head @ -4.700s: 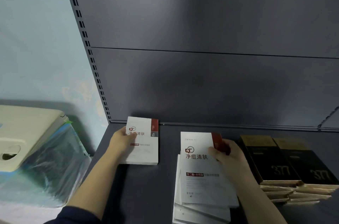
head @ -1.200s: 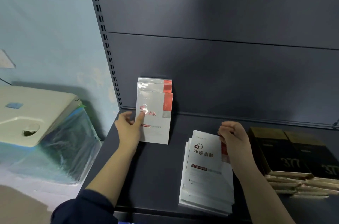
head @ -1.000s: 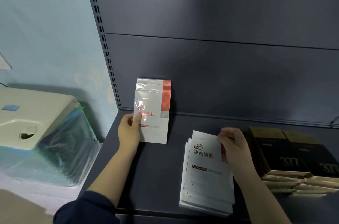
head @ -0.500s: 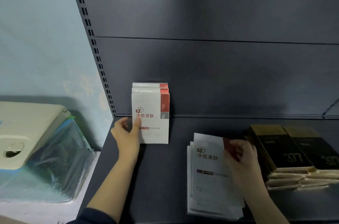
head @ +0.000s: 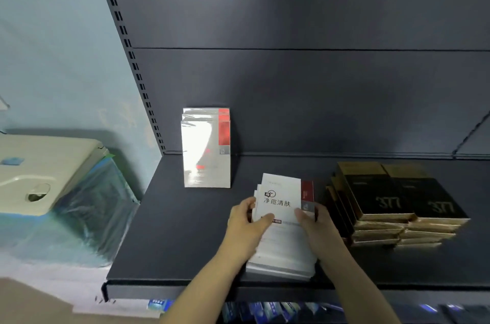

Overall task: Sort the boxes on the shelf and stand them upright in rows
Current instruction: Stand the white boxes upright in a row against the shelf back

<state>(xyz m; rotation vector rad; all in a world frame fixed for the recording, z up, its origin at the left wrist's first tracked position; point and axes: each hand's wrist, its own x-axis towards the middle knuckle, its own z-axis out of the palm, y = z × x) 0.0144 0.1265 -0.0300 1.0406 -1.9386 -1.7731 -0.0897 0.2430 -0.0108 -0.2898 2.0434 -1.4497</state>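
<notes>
Glare-washed print on standing white boxes (head: 206,154)

Upright boxes (head: 206,148) behind-left of stack (head: 283,239)

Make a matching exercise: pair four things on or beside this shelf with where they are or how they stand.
Things:
1. white boxes with red stripe
2. white box stack
3. black boxes marked 377
4. beige case

States:
A. lying flat, stacked at the shelf's right
B. off the shelf, on its left
C. upright against the back panel
D. flat pile, a hand on each side

Pairs: 1-C, 2-D, 3-A, 4-B
</notes>
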